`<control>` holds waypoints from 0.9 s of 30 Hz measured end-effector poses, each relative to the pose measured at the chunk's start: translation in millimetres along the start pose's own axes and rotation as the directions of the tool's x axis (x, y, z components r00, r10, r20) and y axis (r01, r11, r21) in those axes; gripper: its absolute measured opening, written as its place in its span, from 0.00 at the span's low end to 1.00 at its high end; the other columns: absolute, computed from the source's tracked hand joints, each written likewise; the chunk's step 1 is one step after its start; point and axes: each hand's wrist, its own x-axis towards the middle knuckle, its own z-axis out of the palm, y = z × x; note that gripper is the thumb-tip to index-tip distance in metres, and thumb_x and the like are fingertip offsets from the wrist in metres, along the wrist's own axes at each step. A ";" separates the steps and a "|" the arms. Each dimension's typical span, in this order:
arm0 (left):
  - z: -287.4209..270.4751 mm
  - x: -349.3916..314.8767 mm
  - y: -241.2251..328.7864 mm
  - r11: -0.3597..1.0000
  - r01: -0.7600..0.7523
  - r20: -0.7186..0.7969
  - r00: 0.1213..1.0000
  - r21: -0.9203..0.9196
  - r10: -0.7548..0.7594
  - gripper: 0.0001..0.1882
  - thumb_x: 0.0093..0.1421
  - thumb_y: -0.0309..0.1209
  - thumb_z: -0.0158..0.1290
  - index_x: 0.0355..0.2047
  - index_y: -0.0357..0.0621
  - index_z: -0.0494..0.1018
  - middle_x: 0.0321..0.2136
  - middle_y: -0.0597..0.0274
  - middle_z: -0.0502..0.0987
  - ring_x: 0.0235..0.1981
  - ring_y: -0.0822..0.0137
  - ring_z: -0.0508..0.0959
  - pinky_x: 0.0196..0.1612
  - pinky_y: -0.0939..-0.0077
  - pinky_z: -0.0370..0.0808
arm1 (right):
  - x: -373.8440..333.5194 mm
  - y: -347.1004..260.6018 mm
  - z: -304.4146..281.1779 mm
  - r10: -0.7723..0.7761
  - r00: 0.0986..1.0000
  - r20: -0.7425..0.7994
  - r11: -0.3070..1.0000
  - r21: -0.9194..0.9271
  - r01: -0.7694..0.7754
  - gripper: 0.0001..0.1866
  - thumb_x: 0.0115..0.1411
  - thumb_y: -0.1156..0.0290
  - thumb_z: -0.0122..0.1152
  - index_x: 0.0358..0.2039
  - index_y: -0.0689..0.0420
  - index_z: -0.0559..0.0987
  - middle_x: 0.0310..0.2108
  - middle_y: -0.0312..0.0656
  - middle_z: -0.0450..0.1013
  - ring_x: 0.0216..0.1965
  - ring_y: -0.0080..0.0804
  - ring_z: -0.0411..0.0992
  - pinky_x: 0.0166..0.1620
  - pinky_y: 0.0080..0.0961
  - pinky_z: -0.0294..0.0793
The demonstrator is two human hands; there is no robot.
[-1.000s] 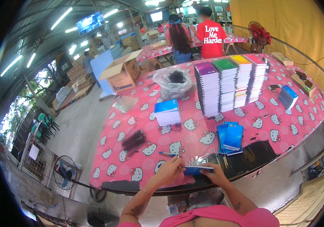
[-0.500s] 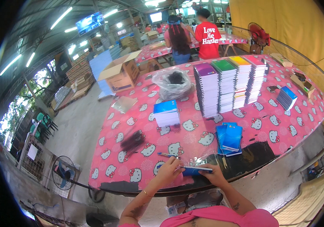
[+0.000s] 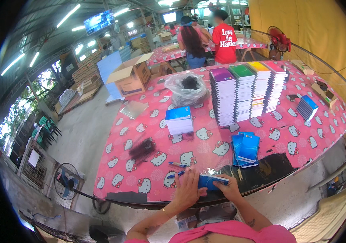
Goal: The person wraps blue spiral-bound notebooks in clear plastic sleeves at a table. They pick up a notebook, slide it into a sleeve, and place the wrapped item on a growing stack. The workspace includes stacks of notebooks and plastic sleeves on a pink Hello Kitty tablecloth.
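A small blue-covered notebook (image 3: 208, 182) is tilted up at the near edge of the table. My right hand (image 3: 230, 188) grips its right end, thumb across the cover. My left hand (image 3: 187, 188) is at the notebook's left end, fingers stretched out and pointing away from me; its palm hides that end. Just beyond the left fingers lie a pen (image 3: 177, 165) and a blue slim item (image 3: 174, 175) that looks like another pen. Several blue notebooks (image 3: 247, 148) lie loosely stacked beyond my right hand.
A stack of blue-topped books (image 3: 179, 120) stands mid-table near a plastic bag (image 3: 187, 89) of black pieces. Tall notebook stacks (image 3: 224, 99) rise behind. Black strands (image 3: 142, 149) lie at left. An open carton (image 3: 131, 77) is at far left; a floor fan (image 3: 68, 182) stands beside the table.
My left hand has gone from bent fingers at the notebook's end to stretched fingers beside it. The notebook has turned, showing more blue cover. My right hand keeps its grip.
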 end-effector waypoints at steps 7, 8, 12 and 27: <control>-32.3 44.0 -19.6 0.964 -0.228 -0.154 0.966 -0.134 0.207 0.09 0.64 0.33 0.55 0.44 0.49 0.77 0.39 0.66 0.80 0.45 0.65 0.80 0.67 0.35 0.47 | 2.3 2.8 -3.0 -0.049 0.999 0.003 0.991 -0.127 0.049 0.12 0.59 0.77 0.68 0.44 0.62 0.82 0.35 0.34 0.79 0.38 0.18 0.72 0.43 0.19 0.72; -31.1 43.2 -22.9 0.960 -0.235 -0.120 0.969 -0.154 0.218 0.10 0.65 0.35 0.55 0.45 0.49 0.77 0.39 0.66 0.80 0.44 0.64 0.80 0.67 0.36 0.48 | 3.9 4.6 -5.6 -0.054 0.998 0.014 0.990 -0.127 0.056 0.12 0.59 0.77 0.68 0.44 0.62 0.82 0.35 0.34 0.79 0.38 0.18 0.72 0.43 0.20 0.72; -32.6 39.2 -32.0 0.956 -0.207 0.037 0.975 -0.206 0.219 0.13 0.66 0.40 0.53 0.46 0.48 0.76 0.39 0.63 0.79 0.43 0.59 0.79 0.66 0.38 0.53 | 4.7 4.3 -9.0 -0.051 0.996 0.067 0.991 -0.116 0.058 0.11 0.59 0.77 0.68 0.43 0.62 0.83 0.35 0.34 0.79 0.37 0.18 0.73 0.43 0.20 0.72; -32.0 48.6 -41.9 0.888 -0.080 0.217 0.956 -0.453 0.197 0.14 0.64 0.39 0.55 0.44 0.45 0.74 0.39 0.56 0.79 0.43 0.54 0.78 0.59 0.53 0.66 | 4.6 4.3 -11.6 -0.026 0.997 0.073 0.995 -0.098 0.033 0.11 0.59 0.77 0.68 0.43 0.61 0.83 0.36 0.36 0.80 0.37 0.18 0.73 0.43 0.20 0.72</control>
